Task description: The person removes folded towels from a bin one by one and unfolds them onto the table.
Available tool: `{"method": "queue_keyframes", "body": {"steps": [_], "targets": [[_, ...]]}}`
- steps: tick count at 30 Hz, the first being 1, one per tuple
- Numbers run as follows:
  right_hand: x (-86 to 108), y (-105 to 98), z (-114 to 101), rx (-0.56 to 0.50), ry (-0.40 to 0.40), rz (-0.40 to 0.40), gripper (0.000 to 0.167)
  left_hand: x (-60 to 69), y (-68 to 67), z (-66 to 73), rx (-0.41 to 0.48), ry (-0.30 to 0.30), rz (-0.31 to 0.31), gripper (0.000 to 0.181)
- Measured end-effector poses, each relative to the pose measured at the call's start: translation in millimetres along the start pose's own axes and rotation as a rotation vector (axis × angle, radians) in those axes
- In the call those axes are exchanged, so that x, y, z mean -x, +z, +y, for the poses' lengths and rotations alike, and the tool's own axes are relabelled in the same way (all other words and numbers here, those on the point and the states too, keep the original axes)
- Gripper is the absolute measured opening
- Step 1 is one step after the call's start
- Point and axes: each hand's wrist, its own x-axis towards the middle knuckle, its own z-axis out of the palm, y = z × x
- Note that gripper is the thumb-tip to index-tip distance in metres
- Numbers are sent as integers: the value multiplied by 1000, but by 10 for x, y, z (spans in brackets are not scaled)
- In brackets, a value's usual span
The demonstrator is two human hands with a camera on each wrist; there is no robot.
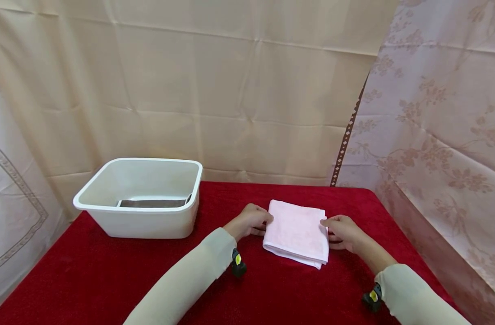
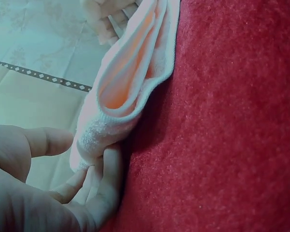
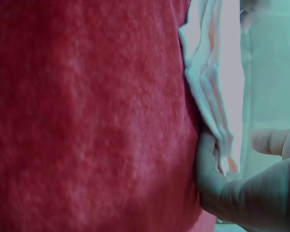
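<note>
A pink towel (image 1: 298, 228), folded into a layered square, lies on the red cloth. My left hand (image 1: 250, 221) holds its left side, fingers curled under the edge and thumb at the top. In the left wrist view, the towel's rounded fold (image 2: 94, 137) sits between that thumb and the fingers (image 2: 111, 174). At the opposite side, my right hand (image 1: 344, 232) has its fingers beneath the stacked layers and its thumb over the upper face. In the right wrist view, the layered edge (image 3: 217, 96) rests on the fingers, with the thumb (image 3: 270, 141) close by.
A white plastic basin (image 1: 145, 224) stands at the back left of the red-covered table (image 1: 296, 298). Inside it lies a flat grey-brown item (image 1: 154, 204), mostly hidden by the front wall. Beige curtains (image 1: 231, 90) hang behind, patterned ones (image 1: 442, 135) at the right.
</note>
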Motion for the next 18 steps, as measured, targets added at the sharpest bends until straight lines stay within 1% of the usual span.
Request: {"method": "queue_keyframes", "body": {"steps": [4, 8, 11, 13, 15, 18], "targets": [[15, 35, -12, -64, 21, -26, 47, -4, 8, -12, 5, -1, -3, 22], [7, 41, -32, -157, 72, -42, 56, 20, 25, -3, -4, -6, 7, 23], [-5, 40, -41, -234, 111, -51, 52, 36, 45, 5, -18, -12, 17, 22], [-16, 41, -40, -262, 123, -62, 47, 41, 59, 9, -26, -15, 23, 22], [-23, 49, -38, -263, 125, -69, 46, 40, 72, 6, -26, -13, 23, 22], [-33, 67, -37, -208, 96, -83, 53, 37, 82, 3, -25, -7, 22, 23]]}}
